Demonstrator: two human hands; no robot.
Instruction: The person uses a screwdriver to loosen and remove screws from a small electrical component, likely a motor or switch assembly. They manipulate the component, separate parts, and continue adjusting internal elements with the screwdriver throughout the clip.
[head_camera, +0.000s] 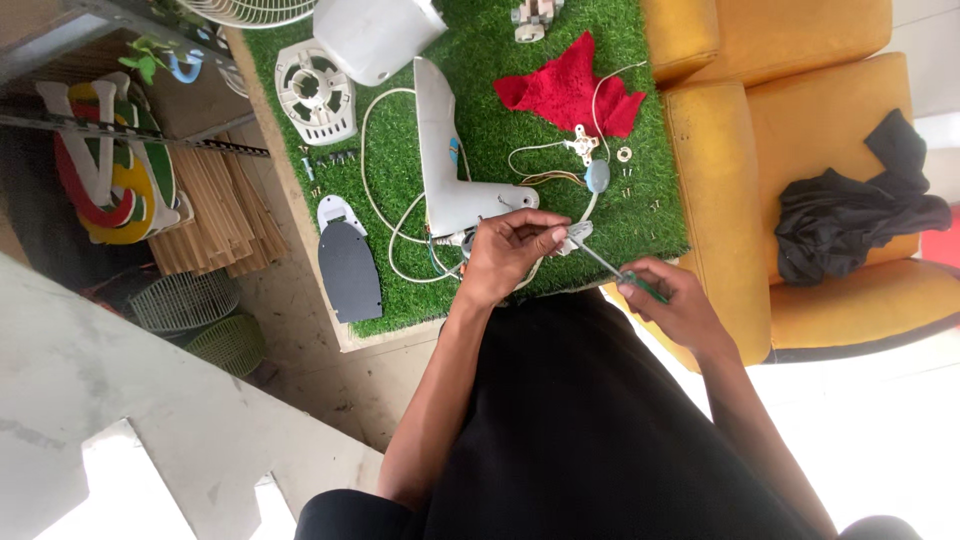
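Note:
My left hand (505, 255) pinches a small white part (578, 236) with wires at the near end of a white plastic fan stand (440, 160) lying on green artificial turf (500, 110). My right hand (675, 300) grips a green-handled screwdriver (625, 277) whose metal shaft points up-left to the small part. White cable (385, 215) loops around the stand. A small blue-grey knob (597, 176) and a white bracket (582, 145) lie just beyond my hands.
A red cloth (570, 90), a white motor housing (315, 90), a white fan shell (375, 35), a dark grey base plate (350, 270) and loose screws (335, 158) lie on the turf. Yellow armchairs (800, 150) with dark clothing (850, 210) stand right. Wire baskets (190, 300) sit left.

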